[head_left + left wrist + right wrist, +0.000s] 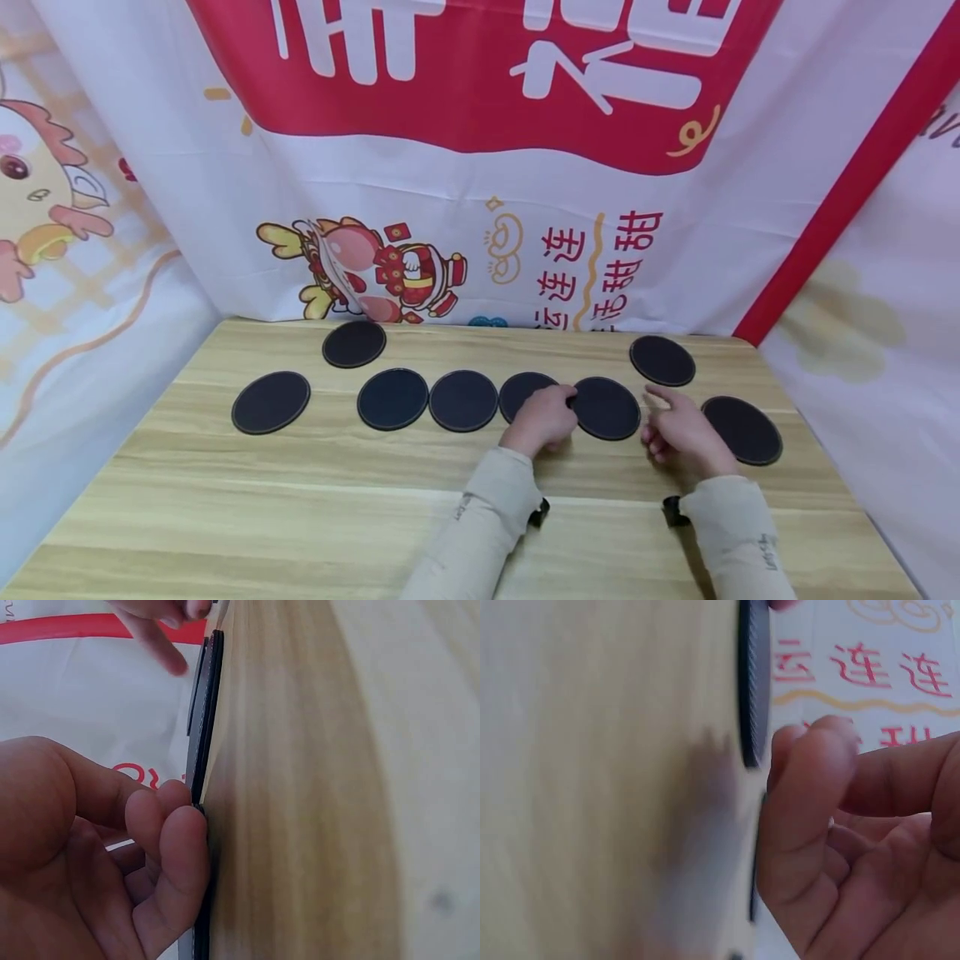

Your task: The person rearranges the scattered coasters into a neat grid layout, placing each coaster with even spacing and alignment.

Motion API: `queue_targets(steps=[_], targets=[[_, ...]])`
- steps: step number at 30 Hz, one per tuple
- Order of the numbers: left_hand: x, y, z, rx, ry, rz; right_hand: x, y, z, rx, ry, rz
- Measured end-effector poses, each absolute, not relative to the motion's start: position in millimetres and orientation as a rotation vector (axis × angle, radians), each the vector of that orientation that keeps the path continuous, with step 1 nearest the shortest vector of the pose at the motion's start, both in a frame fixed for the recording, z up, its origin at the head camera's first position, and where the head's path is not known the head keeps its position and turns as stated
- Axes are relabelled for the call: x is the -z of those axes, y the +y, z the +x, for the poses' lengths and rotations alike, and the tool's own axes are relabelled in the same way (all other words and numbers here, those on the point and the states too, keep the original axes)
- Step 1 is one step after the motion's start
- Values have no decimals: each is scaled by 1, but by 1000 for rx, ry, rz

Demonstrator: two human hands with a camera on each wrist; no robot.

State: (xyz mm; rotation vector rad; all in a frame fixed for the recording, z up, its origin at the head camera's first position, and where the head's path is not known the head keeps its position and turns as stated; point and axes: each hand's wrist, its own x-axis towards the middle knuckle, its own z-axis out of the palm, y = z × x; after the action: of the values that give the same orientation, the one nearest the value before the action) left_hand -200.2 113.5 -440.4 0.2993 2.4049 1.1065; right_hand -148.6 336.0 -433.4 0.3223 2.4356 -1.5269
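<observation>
Eight discs (463, 401) lie flat on the wood-grained surface (300, 517), all closer to its far edge than to its near one. Judging by the layout, the arranging looks about half done: four sit side by side in a row parallel to the far edge, and four lie outside it. Of these, two flank the row near the left and right edges, and two lie by the far edge, towards its corners. Whether they belong in the row, I cannot tell.

The left hand (543, 419) has its index finger stretched to the rim of the row's rightmost disc, seeming to press rather than pinch; it hides whether that disc meets its neighbour. The right hand (688, 433) points its index finger beyond that disc's right side, other fingers folded, gripping nothing.

The discs look alike: thin, round, matt near-black, with a fine paler line inside the rim and stitching along the edge.
</observation>
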Motion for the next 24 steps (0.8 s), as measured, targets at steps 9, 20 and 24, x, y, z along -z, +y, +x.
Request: queue_targets(steps=[9, 20, 24], targets=[[435, 122, -195, -1055, 2433, 386, 412, 393, -129, 1107, 2795, 459], [422, 169, -161, -1132, 2276, 655, 406, 396, -128, 1031, 2756, 547], [430, 195, -148, -1402, 2022, 525, 406, 412, -122, 798, 2885, 574]])
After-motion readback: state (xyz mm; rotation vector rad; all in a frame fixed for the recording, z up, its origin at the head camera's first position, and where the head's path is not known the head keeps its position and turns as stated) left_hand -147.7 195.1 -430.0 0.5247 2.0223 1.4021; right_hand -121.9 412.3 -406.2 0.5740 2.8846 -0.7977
